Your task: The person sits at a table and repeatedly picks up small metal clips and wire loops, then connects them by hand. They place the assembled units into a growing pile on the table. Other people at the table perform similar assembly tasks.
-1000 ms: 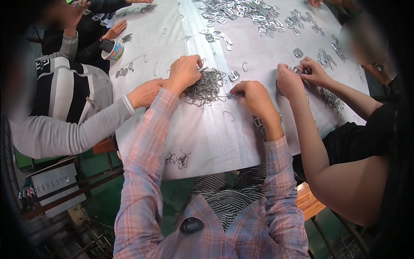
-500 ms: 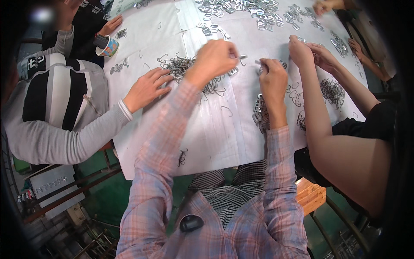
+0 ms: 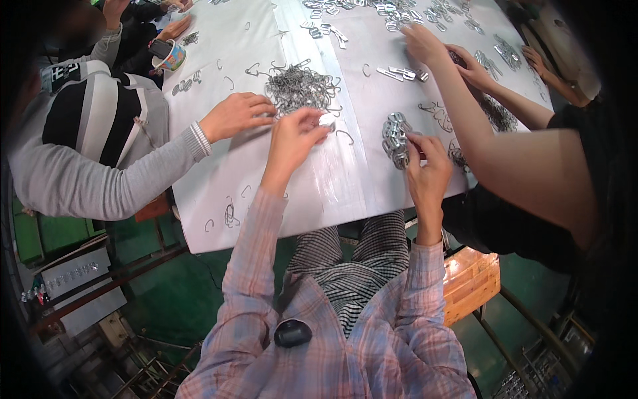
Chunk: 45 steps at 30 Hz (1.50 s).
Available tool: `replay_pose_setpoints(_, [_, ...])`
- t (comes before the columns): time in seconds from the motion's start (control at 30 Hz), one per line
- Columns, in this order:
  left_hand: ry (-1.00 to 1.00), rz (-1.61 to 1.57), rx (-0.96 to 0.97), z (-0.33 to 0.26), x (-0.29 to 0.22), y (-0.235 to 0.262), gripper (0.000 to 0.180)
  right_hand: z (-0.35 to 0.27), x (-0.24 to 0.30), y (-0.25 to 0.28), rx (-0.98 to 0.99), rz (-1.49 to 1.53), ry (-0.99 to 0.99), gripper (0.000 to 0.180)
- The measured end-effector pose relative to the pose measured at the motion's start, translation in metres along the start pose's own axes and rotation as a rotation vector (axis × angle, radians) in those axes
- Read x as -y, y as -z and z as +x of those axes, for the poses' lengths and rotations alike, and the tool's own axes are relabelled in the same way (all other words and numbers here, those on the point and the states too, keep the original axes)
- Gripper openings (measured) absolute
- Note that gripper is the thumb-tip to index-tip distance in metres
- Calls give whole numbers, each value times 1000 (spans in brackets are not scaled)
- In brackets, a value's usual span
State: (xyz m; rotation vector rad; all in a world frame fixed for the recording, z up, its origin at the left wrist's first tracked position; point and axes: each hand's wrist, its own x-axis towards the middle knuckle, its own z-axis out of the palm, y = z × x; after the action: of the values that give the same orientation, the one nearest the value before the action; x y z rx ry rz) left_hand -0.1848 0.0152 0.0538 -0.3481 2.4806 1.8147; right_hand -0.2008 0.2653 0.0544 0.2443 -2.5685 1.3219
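My left hand (image 3: 292,146) is closed in a pinch on a shiny silver metal piece (image 3: 327,122), its outline blurred. It is just at the near edge of a tangled pile of thin wire hooks (image 3: 302,88). Off to the right, my right hand (image 3: 428,166) has its thumb and fingers drawn together against the near right side of a heap of slotted silver buckles (image 3: 395,133). Whatever lies between those fingertips is too small to make out. A single hook (image 3: 344,137) rests on the white sheet between my hands.
A co-worker's grey-sleeved hand (image 3: 239,114) lies left of the hook pile. From the right, another person's bare arm (image 3: 458,100) reaches over the table toward far buckles (image 3: 395,12). Several loose buckles (image 3: 402,73) lie mid-table. A paper cup (image 3: 171,58) stands far left.
Both my hands have drawn back toward me, the left with the metal piece and the right onto the buckle heap. The right-hand neighbour's arm has stretched farther across the table.
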Motion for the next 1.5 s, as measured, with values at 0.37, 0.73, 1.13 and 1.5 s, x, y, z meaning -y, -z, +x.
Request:
replay_pose_setpoints(0.37, [245,-249,-161,-70,33,-10,18,32,-33,-25,155,-441,16,20])
replay_pose_setpoints(0.73, [8,-89,-189,-76,42,-10,16,27,3,-8,-45,-308,151,11])
replay_pose_setpoints(1.13, [-279,310,-215,-95,30,-14,33,-47,17,-43,285,-363,445,6])
replay_pose_setpoints(1.5, [143,-52,-240,-90,39,-13,22,-47,36,-57,563,128,-28,18])
